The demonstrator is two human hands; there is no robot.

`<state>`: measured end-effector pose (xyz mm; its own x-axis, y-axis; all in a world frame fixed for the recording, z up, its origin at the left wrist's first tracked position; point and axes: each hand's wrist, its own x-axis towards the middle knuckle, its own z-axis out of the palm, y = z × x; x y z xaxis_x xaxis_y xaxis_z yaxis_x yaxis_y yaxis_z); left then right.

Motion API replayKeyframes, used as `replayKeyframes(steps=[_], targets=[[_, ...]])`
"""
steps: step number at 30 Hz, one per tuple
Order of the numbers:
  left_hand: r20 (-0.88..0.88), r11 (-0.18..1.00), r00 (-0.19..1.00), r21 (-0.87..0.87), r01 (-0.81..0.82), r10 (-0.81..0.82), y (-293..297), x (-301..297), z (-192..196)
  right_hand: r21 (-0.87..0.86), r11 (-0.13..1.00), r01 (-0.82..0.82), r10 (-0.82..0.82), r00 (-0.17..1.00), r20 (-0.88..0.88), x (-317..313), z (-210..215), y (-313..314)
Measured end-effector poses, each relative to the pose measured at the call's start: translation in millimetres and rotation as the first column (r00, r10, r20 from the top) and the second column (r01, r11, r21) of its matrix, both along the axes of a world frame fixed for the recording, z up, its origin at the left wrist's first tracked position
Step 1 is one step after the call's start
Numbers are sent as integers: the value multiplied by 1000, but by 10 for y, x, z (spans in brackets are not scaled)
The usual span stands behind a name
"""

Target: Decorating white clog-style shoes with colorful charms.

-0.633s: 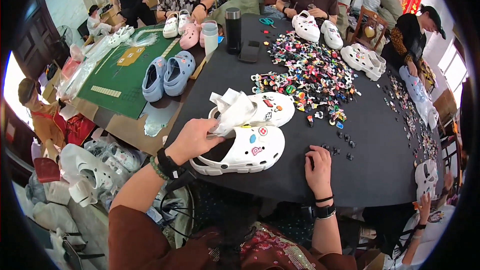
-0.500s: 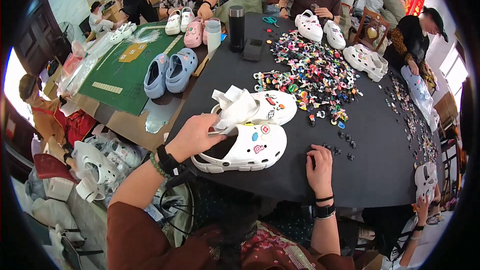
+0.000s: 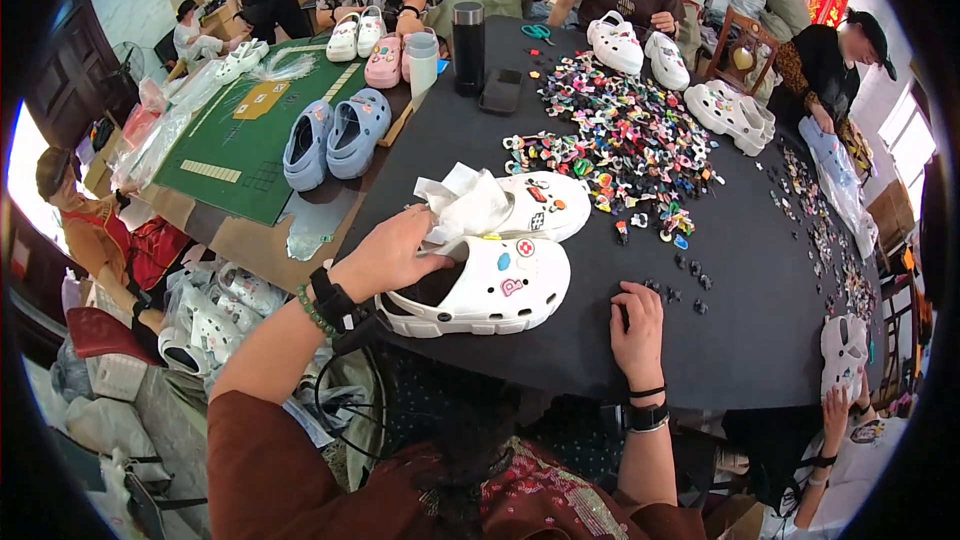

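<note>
A pair of white clogs stands side by side on the black table near its front edge, toes pointing right. The near white clog [image 3: 535,290] carries a blue, a pink and a red-and-white charm. On the far white clog [image 3: 560,220] are several charms, and crumpled white paper [image 3: 465,205] fills its opening. My left hand [image 3: 395,248] is closed on the pair at the heel end, its thumb at the near clog's opening; some fingertips are hidden. My right hand [image 3: 637,330] rests on the table to the right, fingers loosely curled and apart, nothing visible in them.
A heap of colourful shoe charms [image 3: 630,140] covers the table's middle, with small black pieces [image 3: 690,275] nearby. A black bottle [image 3: 468,50] and a phone [image 3: 500,90] lie beyond. Blue clogs [image 3: 358,135] stand left. A co-worker's hand [image 3: 835,415] touches a white clog [image 3: 845,350] at right.
The view has shifted slightly. My left hand stays at the pair's heel end and my right hand stays resting. At the left, a co-worker's white clog has moved lower into the pile.
</note>
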<state>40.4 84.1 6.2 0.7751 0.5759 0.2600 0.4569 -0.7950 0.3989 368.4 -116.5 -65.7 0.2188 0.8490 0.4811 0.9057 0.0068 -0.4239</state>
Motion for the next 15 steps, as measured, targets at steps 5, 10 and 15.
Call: replayKeyframes(steps=[5, 10, 15], targets=[[-42, 996, 998, 78, -48, 51, -154, 4, 212, 14, 1000, -1, 2, 1000, -9, 14, 8, 12], [22, 914, 986, 372, -162, 166, -525, 292, 859, 0, 1000, 7, -7, 1000, -3, 31, -15, -14], [-229, 960, 971, 248, 129, -71, -219, 447, 733, 24, 1000, -4, 5, 1000, -15, -3, 3, -27]])
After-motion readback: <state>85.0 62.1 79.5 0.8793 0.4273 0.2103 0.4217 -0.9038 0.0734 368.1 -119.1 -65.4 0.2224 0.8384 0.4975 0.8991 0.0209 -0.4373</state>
